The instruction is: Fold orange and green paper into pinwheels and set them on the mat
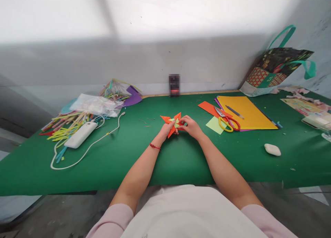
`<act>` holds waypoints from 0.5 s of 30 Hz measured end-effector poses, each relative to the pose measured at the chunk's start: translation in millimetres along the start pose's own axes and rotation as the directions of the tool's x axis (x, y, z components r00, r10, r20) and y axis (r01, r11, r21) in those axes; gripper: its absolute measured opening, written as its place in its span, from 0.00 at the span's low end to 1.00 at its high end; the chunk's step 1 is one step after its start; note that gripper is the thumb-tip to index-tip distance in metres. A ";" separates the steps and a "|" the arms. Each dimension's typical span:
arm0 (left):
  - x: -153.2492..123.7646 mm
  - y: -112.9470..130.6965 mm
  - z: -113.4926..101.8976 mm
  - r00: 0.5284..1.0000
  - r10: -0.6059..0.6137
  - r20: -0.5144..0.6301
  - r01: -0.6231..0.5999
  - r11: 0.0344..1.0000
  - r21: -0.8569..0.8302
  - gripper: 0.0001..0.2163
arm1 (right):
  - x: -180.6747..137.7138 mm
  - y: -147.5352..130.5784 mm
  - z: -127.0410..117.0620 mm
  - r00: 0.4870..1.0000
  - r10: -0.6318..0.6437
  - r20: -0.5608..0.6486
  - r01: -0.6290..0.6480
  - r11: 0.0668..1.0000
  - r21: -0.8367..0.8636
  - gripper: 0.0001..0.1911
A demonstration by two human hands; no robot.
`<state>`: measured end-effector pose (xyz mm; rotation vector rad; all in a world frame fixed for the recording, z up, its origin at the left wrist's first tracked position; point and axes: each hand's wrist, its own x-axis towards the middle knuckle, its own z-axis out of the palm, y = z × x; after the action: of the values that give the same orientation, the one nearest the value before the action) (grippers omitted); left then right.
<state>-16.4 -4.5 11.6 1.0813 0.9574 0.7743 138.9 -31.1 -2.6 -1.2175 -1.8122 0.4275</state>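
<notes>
Between my hands is an orange folded-paper flower with pointed petals and a light green piece at its middle. My left hand is closed on the flower's near side, thumb over the centre. My right hand pinches the flower at its right edge, with finger and thumb close together. Both hands are just above the green tabletop. Fingers partly cover the flower's right and lower petals. To the right of my hands are a light green paper square and an orange paper strip.
Scissors with red and yellow handles lie by yellow paper sheets bearing a pen. A white power bank with a cable, and paper strips, lie left. A phone leans on the wall; a bag stands back right.
</notes>
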 end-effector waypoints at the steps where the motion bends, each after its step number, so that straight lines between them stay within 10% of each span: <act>1: 0.4 -0.6 -0.5 1.000 0.002 0.002 -0.002 1.000 -0.001 0.15 | 0.0 -0.1 0.1 1.000 -0.001 0.002 0.001 1.000 0.000 0.05; 15: 2.8 -3.1 -2.8 0.999 0.034 0.025 -0.034 0.999 -0.018 0.16 | 0.2 -1.3 1.2 0.999 -0.035 -0.012 0.035 0.999 -0.022 0.06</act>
<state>-17.7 -2.0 7.5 1.0923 0.9117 0.7935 137.1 -31.3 -2.3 -1.1990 -1.8293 0.3805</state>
